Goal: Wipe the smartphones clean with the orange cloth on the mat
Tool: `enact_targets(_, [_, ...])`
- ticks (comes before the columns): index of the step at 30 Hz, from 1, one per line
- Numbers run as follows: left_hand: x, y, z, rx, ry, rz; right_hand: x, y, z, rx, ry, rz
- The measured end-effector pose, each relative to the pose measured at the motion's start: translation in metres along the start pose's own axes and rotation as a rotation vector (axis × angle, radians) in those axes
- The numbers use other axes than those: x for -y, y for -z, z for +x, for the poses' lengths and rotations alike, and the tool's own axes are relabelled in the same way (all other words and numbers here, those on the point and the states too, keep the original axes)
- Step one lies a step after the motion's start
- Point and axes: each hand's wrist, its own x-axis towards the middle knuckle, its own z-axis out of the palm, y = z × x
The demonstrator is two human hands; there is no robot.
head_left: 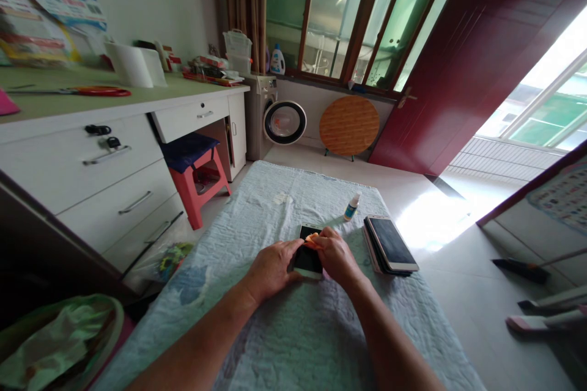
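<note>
A smartphone (309, 261) with a dark screen and a pale lower edge lies face up on the cloth-covered table. My left hand (274, 266) grips its left side, the fingers reaching along the edge and the thumb near the bottom. Bunched in the fingers of my right hand (338, 256) is an orange cloth (312, 241), pressed against the upper part of the screen. My fingers and the cloth hide some of the phone. Beyond them stands a small white-capped spray bottle (351, 208), and to the right is a stack of phones or tablets (393, 244).
A quilted pale blue cover (284, 189) spreads over the table. At left are a white desk (105, 177), a red stool (202, 180) and a lined bin (117, 324). A washing machine (260, 116) with its door open and a folded round table (349, 125) stand behind.
</note>
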Motion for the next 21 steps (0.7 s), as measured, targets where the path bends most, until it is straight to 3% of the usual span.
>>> enact_targets(10, [0.001, 0.0, 0.0, 0.02, -0.01, 0.015, 0.023, -0.002, -0.007, 0.17, 0.111, 0.149])
enact_targets(21, [-0.002, 0.002, 0.0, 0.016, -0.027, 0.03, 0.033, 0.001, -0.007, 0.275, 0.125, 0.126])
